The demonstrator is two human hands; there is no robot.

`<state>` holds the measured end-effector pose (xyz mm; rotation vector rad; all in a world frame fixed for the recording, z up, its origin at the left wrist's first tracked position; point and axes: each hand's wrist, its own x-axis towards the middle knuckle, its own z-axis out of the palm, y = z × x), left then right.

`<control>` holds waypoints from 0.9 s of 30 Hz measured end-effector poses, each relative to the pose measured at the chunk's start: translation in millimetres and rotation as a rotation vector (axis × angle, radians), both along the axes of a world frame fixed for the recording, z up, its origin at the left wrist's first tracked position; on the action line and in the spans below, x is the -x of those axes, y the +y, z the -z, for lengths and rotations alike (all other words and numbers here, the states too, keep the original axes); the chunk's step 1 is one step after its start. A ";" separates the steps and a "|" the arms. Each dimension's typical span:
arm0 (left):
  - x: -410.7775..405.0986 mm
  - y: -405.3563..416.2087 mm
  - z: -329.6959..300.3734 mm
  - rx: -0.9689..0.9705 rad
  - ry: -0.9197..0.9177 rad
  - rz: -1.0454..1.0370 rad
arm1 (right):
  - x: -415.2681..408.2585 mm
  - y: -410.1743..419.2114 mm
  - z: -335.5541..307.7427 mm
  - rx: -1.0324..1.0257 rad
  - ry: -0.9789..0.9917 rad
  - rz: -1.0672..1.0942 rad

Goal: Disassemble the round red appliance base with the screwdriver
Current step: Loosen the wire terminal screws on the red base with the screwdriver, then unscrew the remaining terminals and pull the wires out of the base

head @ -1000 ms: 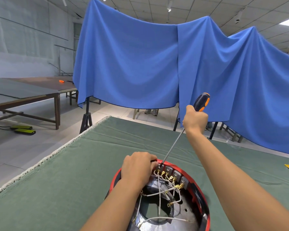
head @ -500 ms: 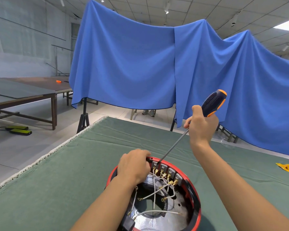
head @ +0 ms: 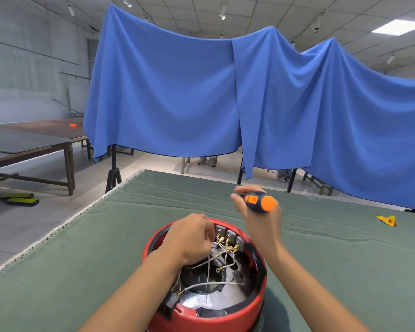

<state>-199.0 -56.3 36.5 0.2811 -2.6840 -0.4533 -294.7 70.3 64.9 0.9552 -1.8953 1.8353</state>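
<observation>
Left hand (head: 189,238) pinches wiring inside red base (head: 206,312), steadying it; right hand (head: 259,212), beyond its rim, grips screwdriver (head: 259,202) ready.

One red appliance base (head: 209,315), one screwdriver (head: 259,202), two hands, two blue cloths

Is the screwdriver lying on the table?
No, the right hand grips the screwdriver in the air above the table, behind the red base.

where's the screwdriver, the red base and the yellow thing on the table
screwdriver (head: 259,202): head view, orange-and-black handle.
red base (head: 256,305): head view, outer red wall.
yellow thing (head: 386,221): head view, its middle.
</observation>
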 end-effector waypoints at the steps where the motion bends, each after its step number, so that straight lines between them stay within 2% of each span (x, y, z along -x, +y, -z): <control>1: -0.9 0.0 0.0 -0.002 -0.017 0.007 | -0.3 2.0 5.6 -0.056 0.016 0.003; 9: -1.2 0.9 1.8 0.001 -0.047 0.008 | -0.6 9.6 23.8 -0.293 -0.100 -0.010; 18: 1.0 -1.5 4.3 -0.031 0.001 0.025 | -5.1 11.0 27.7 -0.478 0.174 -0.030; 22: 1.1 -3.7 1.2 -0.115 0.194 -0.002 | -5.1 10.1 29.0 -0.434 0.157 -0.014; 25: 0.3 -6.4 0.3 -0.212 0.408 -0.132 | -7.0 9.0 26.7 -0.385 0.099 -0.017; 27: 0.3 -7.2 0.4 -0.218 0.467 -0.187 | -8.8 8.9 24.9 -0.333 0.053 -0.036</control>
